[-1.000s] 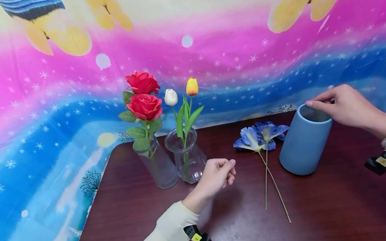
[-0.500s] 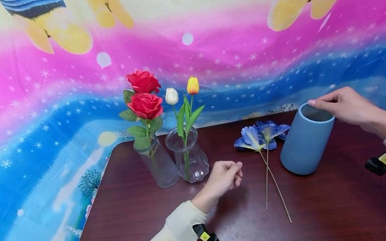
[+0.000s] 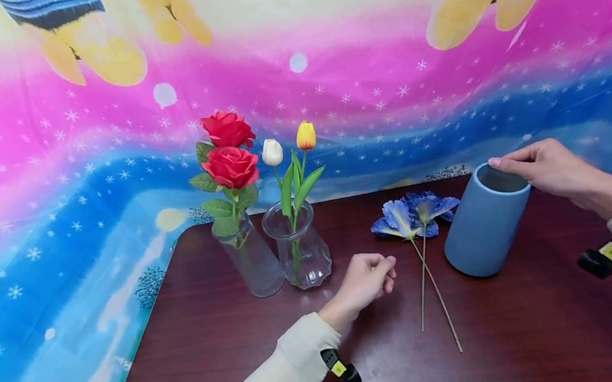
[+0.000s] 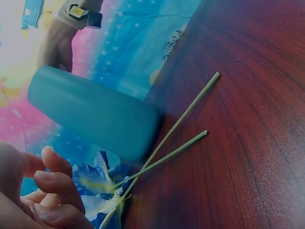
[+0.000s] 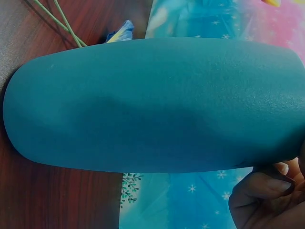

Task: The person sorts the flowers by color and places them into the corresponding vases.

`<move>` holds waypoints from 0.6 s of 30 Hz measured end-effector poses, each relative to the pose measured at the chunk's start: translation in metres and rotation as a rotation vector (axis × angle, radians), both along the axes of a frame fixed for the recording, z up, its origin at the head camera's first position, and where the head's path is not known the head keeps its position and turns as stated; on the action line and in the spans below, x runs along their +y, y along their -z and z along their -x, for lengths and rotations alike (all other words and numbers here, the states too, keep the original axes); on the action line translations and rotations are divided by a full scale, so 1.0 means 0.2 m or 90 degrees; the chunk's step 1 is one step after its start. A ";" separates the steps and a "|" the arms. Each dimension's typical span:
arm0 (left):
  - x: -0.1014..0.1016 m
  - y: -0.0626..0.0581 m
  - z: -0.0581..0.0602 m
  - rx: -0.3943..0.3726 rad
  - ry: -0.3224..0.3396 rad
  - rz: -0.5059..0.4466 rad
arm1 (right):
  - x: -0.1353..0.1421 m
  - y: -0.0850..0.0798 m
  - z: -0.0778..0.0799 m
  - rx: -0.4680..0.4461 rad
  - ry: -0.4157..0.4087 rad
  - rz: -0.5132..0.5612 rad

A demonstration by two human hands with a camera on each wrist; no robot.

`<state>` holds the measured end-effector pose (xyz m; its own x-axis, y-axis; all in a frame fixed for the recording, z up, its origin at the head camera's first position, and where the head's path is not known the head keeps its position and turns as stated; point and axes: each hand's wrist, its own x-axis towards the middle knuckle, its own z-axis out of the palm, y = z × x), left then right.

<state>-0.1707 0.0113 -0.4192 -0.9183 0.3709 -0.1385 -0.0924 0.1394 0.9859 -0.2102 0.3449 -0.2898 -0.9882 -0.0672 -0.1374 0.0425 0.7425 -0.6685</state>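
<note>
My right hand (image 3: 553, 169) pinches the rim of a blue vase (image 3: 486, 227), which stands upright on the dark wooden table. In the right wrist view the vase (image 5: 157, 105) fills most of the frame, with fingers (image 5: 267, 186) at its mouth. My left hand (image 3: 363, 282) hovers over the table with loosely curled fingers and holds nothing. Two blue flowers (image 3: 397, 218) lie between the hands, their thin bare stems (image 3: 440, 302) crossed. In the left wrist view the left fingers (image 4: 57, 183) appear in front of the blossoms, apart from the vase (image 4: 95, 112).
Left of the flowers stand two clear glass vases. One glass vase (image 3: 258, 272) holds red roses (image 3: 231, 167); the other vase (image 3: 316, 262) holds a white tulip (image 3: 272, 152) and a yellow tulip (image 3: 306, 135). A colourful printed cloth (image 3: 362, 84) hangs behind the table (image 3: 218, 365).
My left hand has moved right, away from the glass vases and toward the flower stems. The right hand stays at the blue vase's rim, which has barely shifted.
</note>
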 end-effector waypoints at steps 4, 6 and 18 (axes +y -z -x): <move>0.03 0.02 0.01 0.007 -0.002 0.007 | 0.00 0.00 0.00 0.008 0.004 -0.018; 0.05 0.02 0.02 0.015 -0.005 0.015 | 0.00 0.00 0.00 0.013 0.009 -0.027; 0.13 0.07 0.07 0.072 -0.019 0.134 | 0.00 0.00 0.00 0.005 0.015 -0.020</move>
<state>-0.1848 0.0381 -0.4325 -0.9424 0.3175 -0.1049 0.0106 0.3420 0.9396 -0.2109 0.3450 -0.2902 -0.9907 -0.0391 -0.1307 0.0549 0.7624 -0.6448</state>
